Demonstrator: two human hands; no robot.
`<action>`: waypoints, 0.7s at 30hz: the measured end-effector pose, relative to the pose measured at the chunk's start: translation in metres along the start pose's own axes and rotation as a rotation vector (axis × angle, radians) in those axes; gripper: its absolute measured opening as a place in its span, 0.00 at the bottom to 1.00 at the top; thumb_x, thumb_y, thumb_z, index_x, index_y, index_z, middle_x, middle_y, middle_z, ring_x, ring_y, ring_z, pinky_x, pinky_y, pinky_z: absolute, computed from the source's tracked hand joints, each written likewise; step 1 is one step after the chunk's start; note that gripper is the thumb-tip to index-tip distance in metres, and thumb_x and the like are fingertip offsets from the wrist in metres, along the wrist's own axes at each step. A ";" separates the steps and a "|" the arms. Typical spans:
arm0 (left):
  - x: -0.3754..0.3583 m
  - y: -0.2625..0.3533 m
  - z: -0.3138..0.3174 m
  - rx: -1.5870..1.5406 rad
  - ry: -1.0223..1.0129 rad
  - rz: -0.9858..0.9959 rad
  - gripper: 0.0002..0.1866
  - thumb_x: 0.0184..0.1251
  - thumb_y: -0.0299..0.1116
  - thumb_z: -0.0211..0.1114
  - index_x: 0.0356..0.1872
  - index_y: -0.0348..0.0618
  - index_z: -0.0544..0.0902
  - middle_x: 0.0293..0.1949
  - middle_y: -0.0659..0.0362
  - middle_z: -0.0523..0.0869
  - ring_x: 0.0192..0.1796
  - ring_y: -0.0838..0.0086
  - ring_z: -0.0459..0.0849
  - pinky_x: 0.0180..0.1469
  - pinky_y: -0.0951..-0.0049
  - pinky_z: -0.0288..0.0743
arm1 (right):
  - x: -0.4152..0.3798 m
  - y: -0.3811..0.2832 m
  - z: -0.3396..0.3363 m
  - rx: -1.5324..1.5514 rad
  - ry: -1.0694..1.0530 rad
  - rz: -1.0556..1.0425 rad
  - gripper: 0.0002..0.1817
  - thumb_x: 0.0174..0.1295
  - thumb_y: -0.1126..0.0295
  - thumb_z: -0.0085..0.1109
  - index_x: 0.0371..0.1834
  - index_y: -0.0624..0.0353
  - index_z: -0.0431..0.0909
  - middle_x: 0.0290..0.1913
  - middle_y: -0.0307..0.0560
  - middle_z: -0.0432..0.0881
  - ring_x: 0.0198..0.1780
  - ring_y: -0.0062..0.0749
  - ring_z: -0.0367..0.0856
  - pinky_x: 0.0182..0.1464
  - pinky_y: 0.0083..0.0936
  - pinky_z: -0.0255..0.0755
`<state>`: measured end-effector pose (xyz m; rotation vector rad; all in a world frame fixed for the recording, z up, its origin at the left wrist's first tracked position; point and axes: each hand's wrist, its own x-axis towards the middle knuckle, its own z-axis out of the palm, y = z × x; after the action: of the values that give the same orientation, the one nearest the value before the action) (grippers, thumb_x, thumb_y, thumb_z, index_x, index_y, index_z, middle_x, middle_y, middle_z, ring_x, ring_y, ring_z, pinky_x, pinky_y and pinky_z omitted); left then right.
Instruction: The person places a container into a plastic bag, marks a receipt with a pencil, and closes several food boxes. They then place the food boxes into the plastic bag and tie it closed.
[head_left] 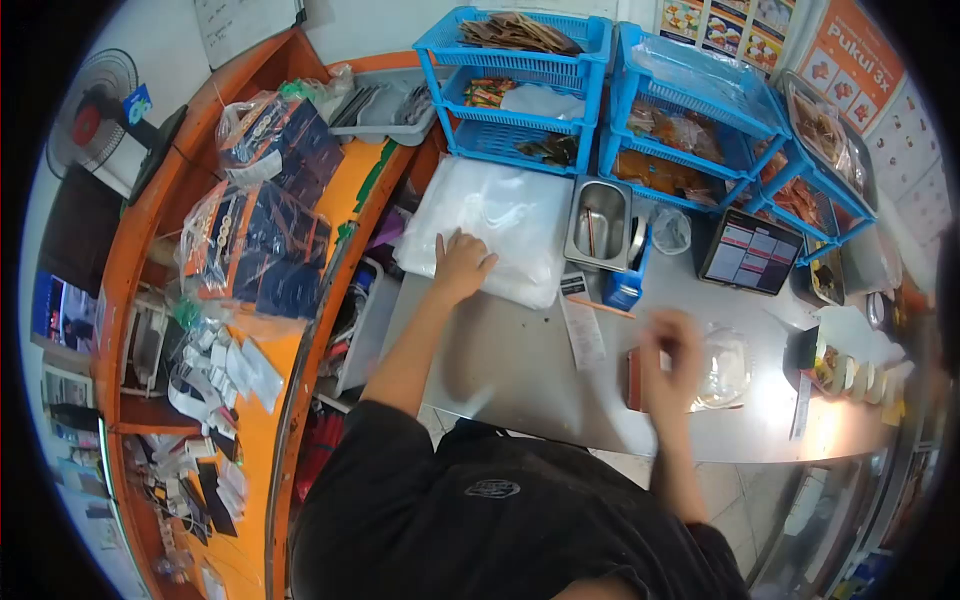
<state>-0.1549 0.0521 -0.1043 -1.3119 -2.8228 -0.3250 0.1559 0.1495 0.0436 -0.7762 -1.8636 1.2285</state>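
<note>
My left hand (463, 266) lies with its fingers spread on a thick stack of clear plastic bags (510, 215) on the metal counter (520, 370). My right hand (672, 350) is smeared by motion, so its fingers do not show clearly. It hovers beside a clear plastic container (726, 370), which sits on or against a reddish-brown box (636, 382) partly hidden by the hand. Between my hands lie a printed paper slip (584, 335) and a pencil-like orange stick (602, 306).
Blue tiered racks (520, 60) line the back. A steel pan (600, 222), a blue box (628, 285) and a tablet (750, 252) stand in front. At right is a tray of food (850, 375). An orange shelf (330, 330) with wrapped dark boxes (265, 235) borders the left.
</note>
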 end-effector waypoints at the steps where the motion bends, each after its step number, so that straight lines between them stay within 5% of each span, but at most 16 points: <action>1: -0.005 -0.003 -0.013 -0.074 -0.097 0.035 0.18 0.62 0.44 0.59 0.49 0.46 0.78 0.58 0.51 0.73 0.69 0.55 0.59 0.69 0.42 0.38 | 0.015 0.006 0.044 0.121 -0.154 -0.076 0.10 0.55 0.75 0.59 0.41 0.62 0.76 0.37 0.44 0.78 0.39 0.28 0.74 0.44 0.25 0.69; 2: -0.013 -0.009 -0.018 -0.149 -0.202 0.067 0.16 0.63 0.44 0.58 0.48 0.48 0.79 0.58 0.53 0.73 0.70 0.56 0.57 0.69 0.40 0.35 | 0.031 0.026 0.094 0.031 -0.191 -0.205 0.09 0.54 0.75 0.60 0.38 0.63 0.76 0.38 0.49 0.79 0.40 0.38 0.76 0.43 0.30 0.69; 3: -0.021 -0.016 -0.011 -0.154 -0.209 0.077 0.16 0.63 0.44 0.58 0.48 0.48 0.79 0.58 0.53 0.73 0.70 0.56 0.57 0.69 0.40 0.35 | 0.050 0.040 0.142 -0.069 -0.220 -0.322 0.08 0.52 0.78 0.61 0.36 0.61 0.77 0.36 0.48 0.79 0.40 0.35 0.76 0.43 0.27 0.70; 6: -0.034 -0.022 -0.004 -0.196 0.077 0.128 0.13 0.64 0.41 0.56 0.41 0.46 0.82 0.52 0.55 0.77 0.67 0.59 0.63 0.68 0.37 0.36 | 0.103 0.120 0.248 -0.643 -0.399 -0.505 0.07 0.53 0.70 0.61 0.31 0.64 0.79 0.35 0.51 0.82 0.43 0.42 0.76 0.44 0.33 0.71; 7: -0.035 -0.027 -0.012 -0.199 0.068 0.145 0.13 0.64 0.41 0.56 0.41 0.46 0.82 0.52 0.55 0.77 0.67 0.59 0.63 0.68 0.37 0.36 | 0.111 0.122 0.258 -0.650 -0.387 -0.489 0.07 0.53 0.70 0.61 0.31 0.64 0.79 0.35 0.51 0.82 0.43 0.42 0.76 0.44 0.33 0.71; 9: -0.032 -0.036 -0.022 -0.228 0.019 0.052 0.13 0.64 0.41 0.56 0.39 0.44 0.83 0.50 0.55 0.78 0.66 0.61 0.65 0.67 0.37 0.38 | 0.120 0.120 0.266 -0.969 -0.526 -0.100 0.14 0.51 0.63 0.62 0.32 0.65 0.80 0.37 0.54 0.83 0.45 0.44 0.77 0.47 0.33 0.71; 10: -0.030 -0.038 -0.024 -0.201 0.046 0.056 0.13 0.64 0.40 0.56 0.38 0.44 0.84 0.48 0.54 0.79 0.63 0.63 0.68 0.64 0.41 0.47 | 0.121 0.115 0.266 -0.979 -0.547 -0.067 0.19 0.49 0.58 0.63 0.33 0.65 0.81 0.37 0.55 0.83 0.45 0.45 0.78 0.48 0.32 0.72; 17: 0.000 -0.046 -0.051 -0.221 -0.298 0.044 0.14 0.60 0.40 0.61 0.39 0.41 0.83 0.44 0.55 0.82 0.57 0.63 0.71 0.53 0.55 0.59 | 0.130 0.141 0.272 -0.959 -0.484 0.018 0.16 0.49 0.60 0.62 0.30 0.64 0.82 0.36 0.57 0.82 0.40 0.47 0.79 0.47 0.36 0.74; 19: 0.006 -0.052 -0.043 -0.552 0.078 -0.014 0.16 0.55 0.39 0.67 0.40 0.40 0.82 0.42 0.53 0.83 0.56 0.62 0.72 0.55 0.55 0.59 | 0.141 0.114 0.262 -0.950 -0.440 -0.156 0.12 0.52 0.63 0.60 0.27 0.63 0.81 0.33 0.59 0.81 0.37 0.50 0.79 0.41 0.39 0.74; 20: 0.013 -0.051 -0.047 -0.557 0.085 -0.001 0.16 0.55 0.39 0.67 0.40 0.40 0.82 0.42 0.53 0.83 0.56 0.62 0.72 0.55 0.55 0.59 | 0.147 0.093 0.253 -0.835 -0.351 -0.337 0.13 0.54 0.63 0.58 0.24 0.63 0.79 0.29 0.59 0.80 0.33 0.50 0.78 0.37 0.40 0.72; 21: 0.018 -0.041 -0.074 -0.704 0.381 0.090 0.17 0.52 0.38 0.69 0.40 0.40 0.81 0.41 0.52 0.82 0.52 0.60 0.75 0.53 0.55 0.61 | 0.149 0.050 0.240 -0.715 -0.265 -0.513 0.15 0.57 0.62 0.57 0.21 0.63 0.78 0.25 0.59 0.79 0.29 0.50 0.77 0.33 0.41 0.71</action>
<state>-0.2039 0.0259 -0.0377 -1.2549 -2.3827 -1.4831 -0.1218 0.1749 -0.0242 -0.4360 -2.5551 0.3367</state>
